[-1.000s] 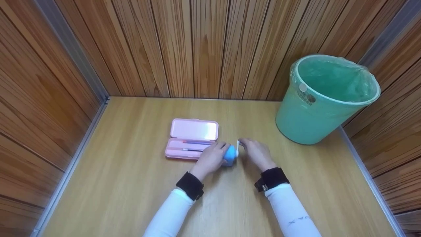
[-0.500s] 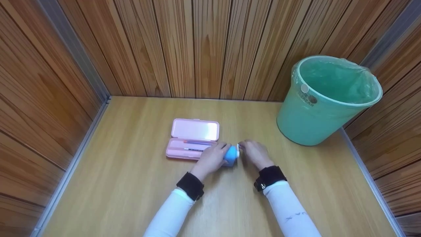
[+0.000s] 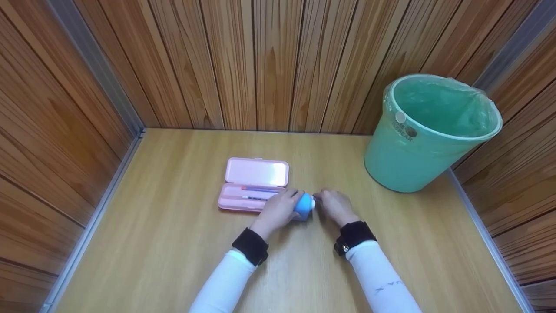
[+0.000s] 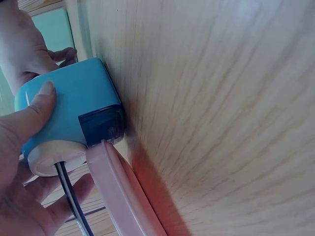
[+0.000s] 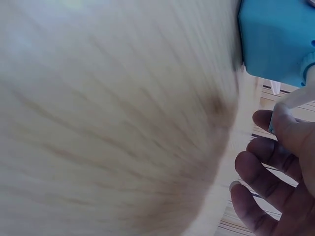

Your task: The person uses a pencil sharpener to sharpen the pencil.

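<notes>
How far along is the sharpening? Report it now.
Done: the pencil case is open and a pencil sits in the sharpener. In hand: the left hand holds the sharpener while the right hand pinches the crank. Remaining: probably finishing the tip, hidden inside, then removing the pencil and shutting the case.
</notes>
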A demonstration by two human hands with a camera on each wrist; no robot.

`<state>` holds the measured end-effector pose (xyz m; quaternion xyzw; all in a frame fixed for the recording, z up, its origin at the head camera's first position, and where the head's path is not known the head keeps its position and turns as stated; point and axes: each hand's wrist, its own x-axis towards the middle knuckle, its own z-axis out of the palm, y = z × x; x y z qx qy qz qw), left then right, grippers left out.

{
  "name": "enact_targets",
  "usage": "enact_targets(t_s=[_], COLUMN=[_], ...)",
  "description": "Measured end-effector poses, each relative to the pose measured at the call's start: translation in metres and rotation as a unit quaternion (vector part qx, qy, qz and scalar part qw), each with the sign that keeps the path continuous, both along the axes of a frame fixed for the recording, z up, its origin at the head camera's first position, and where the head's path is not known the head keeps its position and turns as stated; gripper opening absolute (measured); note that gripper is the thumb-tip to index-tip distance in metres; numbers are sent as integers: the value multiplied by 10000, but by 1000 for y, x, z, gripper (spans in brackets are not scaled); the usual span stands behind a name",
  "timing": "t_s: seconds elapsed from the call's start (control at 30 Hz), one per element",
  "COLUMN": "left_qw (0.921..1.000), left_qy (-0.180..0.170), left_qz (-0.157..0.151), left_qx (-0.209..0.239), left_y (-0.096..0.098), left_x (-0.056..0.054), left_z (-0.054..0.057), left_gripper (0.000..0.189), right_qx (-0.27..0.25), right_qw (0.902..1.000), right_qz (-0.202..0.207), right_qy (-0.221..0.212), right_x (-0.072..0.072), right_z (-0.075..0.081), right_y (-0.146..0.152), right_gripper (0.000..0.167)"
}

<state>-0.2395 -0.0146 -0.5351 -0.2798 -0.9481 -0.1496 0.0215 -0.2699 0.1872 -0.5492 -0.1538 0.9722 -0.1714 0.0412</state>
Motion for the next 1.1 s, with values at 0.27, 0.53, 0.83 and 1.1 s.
enact_targets(t_s=[0.27, 0.53, 0.83, 1.1], left_qw=[9999, 9987, 9991, 9940], left_qy=[-41, 509, 205, 751], left_qz=[23, -20, 147, 52], left_qx=[117, 32, -335, -799], left_y=[0, 0, 2, 5], left_x=[2, 2, 3, 3], left_z=[-1, -3, -1, 1], left_gripper=[64, 61, 62, 60], right_qx=[150, 57, 3, -117], right_qw=[9997, 10000, 9998, 9996], right_qz=[-25, 66, 208, 170], right_qy=[-200, 41, -43, -169], right_x=[6, 14, 23, 31], right_z=[-8, -12, -12, -11], right_y=[0, 0, -2, -3], right_gripper=[23, 7, 8, 8])
